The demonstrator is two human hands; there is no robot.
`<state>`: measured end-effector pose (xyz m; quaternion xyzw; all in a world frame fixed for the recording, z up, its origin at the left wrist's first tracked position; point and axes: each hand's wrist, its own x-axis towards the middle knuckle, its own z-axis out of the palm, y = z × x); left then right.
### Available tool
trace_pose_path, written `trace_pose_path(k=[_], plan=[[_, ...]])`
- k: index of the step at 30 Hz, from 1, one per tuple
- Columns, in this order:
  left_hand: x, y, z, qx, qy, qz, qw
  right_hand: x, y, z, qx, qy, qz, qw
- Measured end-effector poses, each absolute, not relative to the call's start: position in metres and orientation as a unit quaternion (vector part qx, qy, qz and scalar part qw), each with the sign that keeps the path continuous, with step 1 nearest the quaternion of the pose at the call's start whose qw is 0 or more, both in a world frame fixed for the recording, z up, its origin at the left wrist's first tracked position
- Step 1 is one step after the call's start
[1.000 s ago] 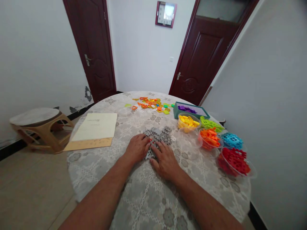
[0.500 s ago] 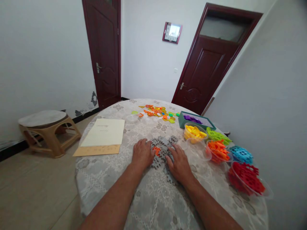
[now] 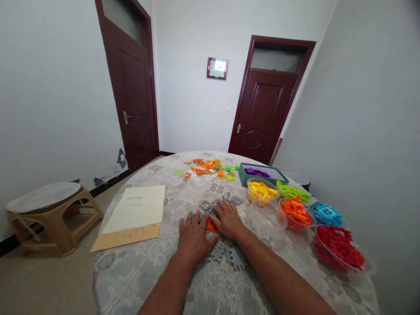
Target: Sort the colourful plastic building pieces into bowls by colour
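A flat assembly of grey interlocking plastic pieces (image 3: 226, 253) lies on the round table (image 3: 138, 280), with one orange piece (image 3: 210, 226) set into it. My left hand (image 3: 194, 238) rests flat on the near left part of the assembly, fingers stretched out. My right hand (image 3: 229, 220) lies flat on the far part, fingers spread and pointing left, just above the orange piece. Neither hand grips anything.
Clear bowls at the right hold yellow (image 3: 260, 190), orange (image 3: 295, 211), blue (image 3: 326, 213) and red pieces (image 3: 339, 247); green pieces (image 3: 290, 191) and a teal box of purple pieces (image 3: 260, 173) sit behind. Mixed loose pieces (image 3: 210, 168) lie far. A paper booklet (image 3: 136, 210) lies left; a stool (image 3: 46, 214) stands beside the table.
The view has tilted up and back. My right hand has moved farther up and left across the grey assembly; my left hand has slid nearer, both still flat on the pieces.
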<state>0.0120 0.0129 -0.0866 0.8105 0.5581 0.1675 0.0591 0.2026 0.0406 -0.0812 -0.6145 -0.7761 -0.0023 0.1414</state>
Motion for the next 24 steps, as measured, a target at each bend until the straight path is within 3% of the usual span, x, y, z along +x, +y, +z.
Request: trace_pose_path(k=[9,14,20,24], plan=[[0.022,0.016,-0.086,0.759,0.625,0.184,0.006,0.220,-0.007,-0.088,-0.591,-0.786,0.025,0.180],[0.025,0.015,-0.083,0.781,0.591,0.205,0.008,0.212,-0.024,-0.085,-0.547,-0.813,0.056,0.194],[0.022,0.005,-0.084,0.799,0.573,0.183,0.008,0.216,-0.024,-0.082,-0.597,-0.777,0.033,0.195],[0.021,0.000,-0.085,0.811,0.566,0.152,0.004,0.217,-0.021,-0.082,-0.528,-0.821,0.038,0.215]])
